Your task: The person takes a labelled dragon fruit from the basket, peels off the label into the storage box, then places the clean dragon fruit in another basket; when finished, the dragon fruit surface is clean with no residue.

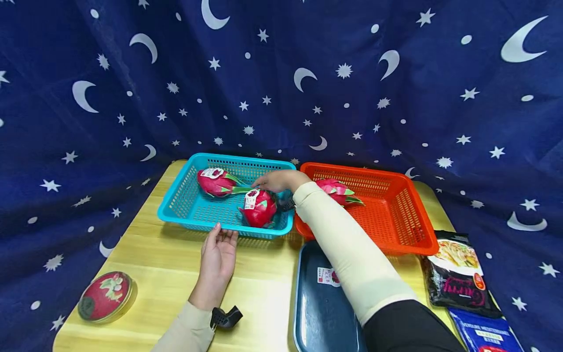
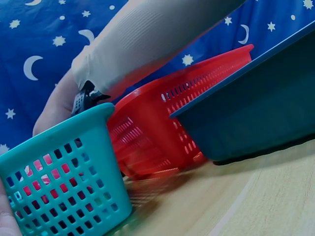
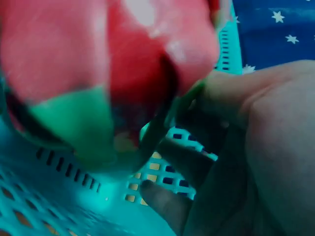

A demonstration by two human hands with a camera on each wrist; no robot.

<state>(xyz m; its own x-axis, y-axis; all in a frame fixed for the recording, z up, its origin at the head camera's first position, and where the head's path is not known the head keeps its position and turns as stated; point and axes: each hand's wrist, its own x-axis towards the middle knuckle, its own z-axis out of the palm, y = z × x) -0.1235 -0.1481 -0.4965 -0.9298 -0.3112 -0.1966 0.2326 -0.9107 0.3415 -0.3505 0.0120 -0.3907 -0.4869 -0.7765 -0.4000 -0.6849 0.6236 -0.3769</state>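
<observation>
Fingers of the right hand (image 1: 277,181) bend loosely at 1 o'clock of the nearer dragon fruit (image 1: 263,211). Right-wrist view: thumb beside a green bract, other fingertips lower, over the basket floor; I cannot tell whether they grasp the fruit or are released. Left hand (image 1: 220,256): palm turned up, fingers nearly straight, released, at the 6 o'clock edge of the teal basket (image 1: 189,224).

Position: nearer fruit inside the teal basket at 4 o'clock; labelled dragon fruit (image 1: 212,186) at 10 o'clock, bracts pointing to 3. Red basket (image 1: 413,210) lies at 3 o'clock of the teal one.

Method, my judgement: hold the fruit by its round body; bracts probably bend or tear. Its weight should rest on the floor before any finger parts from it. I would withdraw straight up, keeping the wrist camera (image 1: 286,203) off fruit and rim. Left fingertips could steady the 6 o'clock wall. Main risk: rolling it into its neighbour.
</observation>
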